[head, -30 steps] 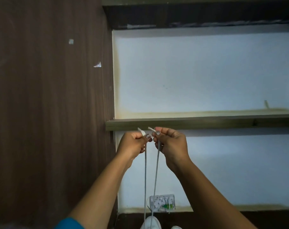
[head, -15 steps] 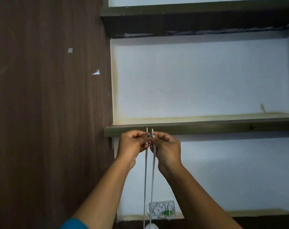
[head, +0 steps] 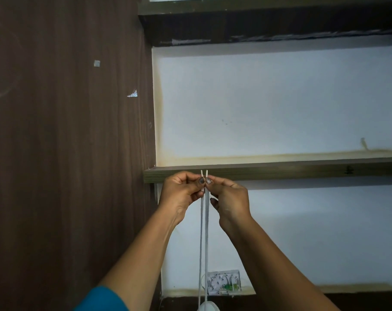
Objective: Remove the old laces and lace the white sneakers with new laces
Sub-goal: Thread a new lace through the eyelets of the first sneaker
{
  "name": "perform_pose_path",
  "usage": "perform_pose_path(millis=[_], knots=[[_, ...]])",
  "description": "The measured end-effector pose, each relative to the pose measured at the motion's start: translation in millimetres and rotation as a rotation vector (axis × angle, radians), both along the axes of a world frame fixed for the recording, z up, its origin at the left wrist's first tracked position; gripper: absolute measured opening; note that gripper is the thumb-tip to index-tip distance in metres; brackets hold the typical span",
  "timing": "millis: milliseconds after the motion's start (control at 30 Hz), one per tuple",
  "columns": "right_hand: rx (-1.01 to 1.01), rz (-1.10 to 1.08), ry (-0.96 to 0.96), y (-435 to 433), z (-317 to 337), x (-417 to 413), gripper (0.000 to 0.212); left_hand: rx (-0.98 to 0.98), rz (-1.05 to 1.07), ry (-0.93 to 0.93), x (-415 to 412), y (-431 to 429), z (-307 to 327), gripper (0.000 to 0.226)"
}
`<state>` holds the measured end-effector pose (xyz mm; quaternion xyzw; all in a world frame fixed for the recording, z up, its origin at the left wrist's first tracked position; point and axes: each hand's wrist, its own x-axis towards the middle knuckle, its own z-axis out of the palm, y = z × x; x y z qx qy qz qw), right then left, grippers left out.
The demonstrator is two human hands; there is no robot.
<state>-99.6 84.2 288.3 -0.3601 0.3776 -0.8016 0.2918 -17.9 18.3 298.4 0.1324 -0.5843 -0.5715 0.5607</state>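
A dark wood panel (head: 67,153) fills the left, and below it a teal sleeve (head: 101,299) is cut off by the bottom edge. The left hand (head: 181,194) pinches one end of the lace (head: 206,243) between thumb and forefinger, its other fingers curled mostly out of sight. The lace is thin and white. Its two strands run taut and parallel, just beside each other, from the hands down to the sneaker (head: 207,307) (only a white sliver at the bottom edge, eyelets unseen). Both stiff tips stand upright above the thumbs. The right hand (head: 229,198) pinches the other end, thumbs nearly touching. Behind, a small clear box (head: 224,286), contents blurred, stands well below a shelf (head: 280,172).
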Motion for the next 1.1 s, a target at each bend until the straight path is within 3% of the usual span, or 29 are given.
perform_pose_path(millis=[233, 533, 667, 800, 900, 1100], knots=[[0.092, 0.061, -0.05, -11.9, -39.6, -6.7, 0.014, 0.06, 0.019, -0.081, -2.1, -11.2, -42.6, 0.011], [0.335, 0.064, -0.136, -46.0, -171.9, -20.9, 0.005, 0.289, -0.032, -0.253, -11.9, -37.7, -180.7, 0.023], [0.415, -0.022, -0.056, -55.4, -224.9, -31.9, 0.013, 0.372, -0.077, -0.328, -20.0, -49.2, -229.8, 0.021], [0.461, 0.077, 0.078, -57.9, -265.5, -42.7, 0.022, 0.463, -0.096, -0.414, -21.8, -59.1, -266.2, 0.016], [0.464, 0.177, 0.155, -59.9, -270.6, -45.1, 0.017, 0.414, -0.008, -0.435, -19.5, -67.6, -278.9, 0.024], [0.483, 0.115, 0.004, -63.4, -262.8, -48.4, 0.02, 0.183, 0.002, -0.458, -20.9, -59.7, -270.6, 0.025]])
